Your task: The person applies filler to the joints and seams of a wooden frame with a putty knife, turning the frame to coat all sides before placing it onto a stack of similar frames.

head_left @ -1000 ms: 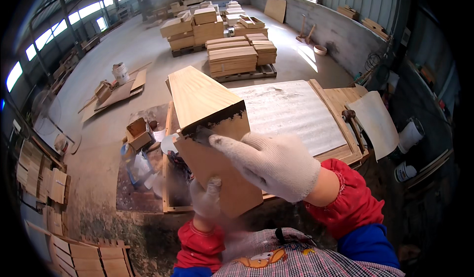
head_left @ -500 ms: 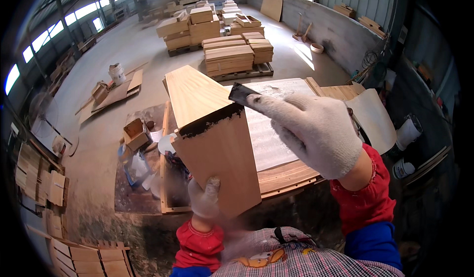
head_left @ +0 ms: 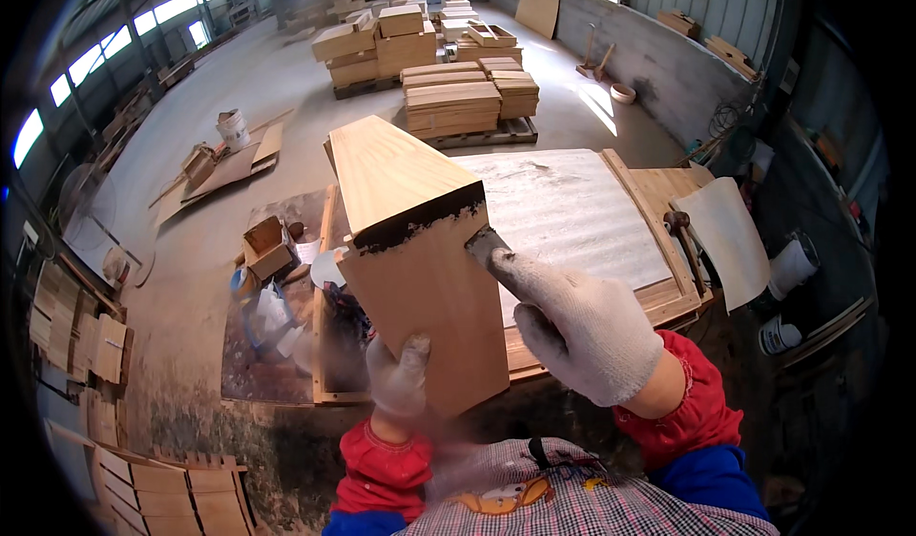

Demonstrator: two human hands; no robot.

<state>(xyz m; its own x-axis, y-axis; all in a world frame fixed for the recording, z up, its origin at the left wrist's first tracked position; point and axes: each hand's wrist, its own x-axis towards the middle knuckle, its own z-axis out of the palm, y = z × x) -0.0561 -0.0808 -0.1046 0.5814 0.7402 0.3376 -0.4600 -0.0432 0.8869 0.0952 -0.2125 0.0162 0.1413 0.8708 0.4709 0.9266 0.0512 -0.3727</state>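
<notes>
A light wooden box piece point(head_left: 420, 259) stands tilted in front of me, with a dark smeared band across its upper corner edge. My left hand point(head_left: 401, 378), in a white glove, grips its lower end from below. In my gloved right hand point(head_left: 582, 331) is a flat putty knife point(head_left: 489, 248), its blade touching the right end of the dark band. Both sleeves are red with blue cuffs.
A workbench point(head_left: 658, 297) covered with a white sheet lies behind the piece; a hammer point(head_left: 679, 229) rests at its right edge. Stacked boards point(head_left: 458, 106) stand on pallets farther back. A cardboard box point(head_left: 269, 246) and clutter sit left; wooden panels point(head_left: 76, 336) lie along the left floor.
My right hand has dropped from over the top corner of the wooden piece to its right side, bringing the putty knife's blade against the dark band. The piece stays held by my left hand.
</notes>
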